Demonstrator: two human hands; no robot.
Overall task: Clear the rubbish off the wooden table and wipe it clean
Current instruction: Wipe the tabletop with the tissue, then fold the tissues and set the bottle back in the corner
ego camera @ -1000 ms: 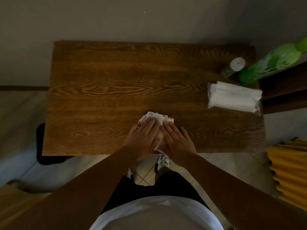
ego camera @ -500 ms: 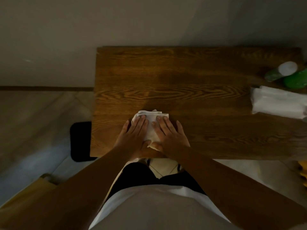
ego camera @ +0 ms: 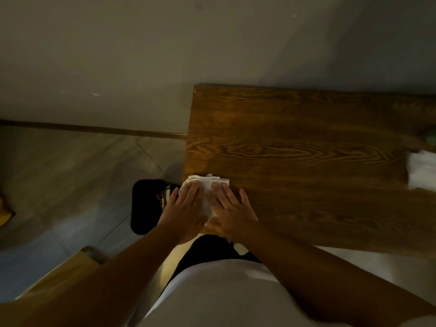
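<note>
A folded white tissue [ego camera: 207, 185] lies at the near left corner of the wooden desk [ego camera: 306, 149], right against the left edge. Both hands press flat on it, fingers stretched out and not curled around anything. The left hand [ego camera: 186, 208] covers the tissue's left part and hangs partly past the desk's left edge; the right hand [ego camera: 232, 210] covers its right part, fingertips reaching almost to the tissue's far edge. The far strip of the tissue and a narrow band between the two hands stay visible. At the right edge of the view, well apart from the hands, a white pack of tissues [ego camera: 422, 172] lies on the desk, with a blurred green thing [ego camera: 431, 138] just beyond it. A black mat [ego camera: 146, 206] lies on the floor left of the desk.
</note>
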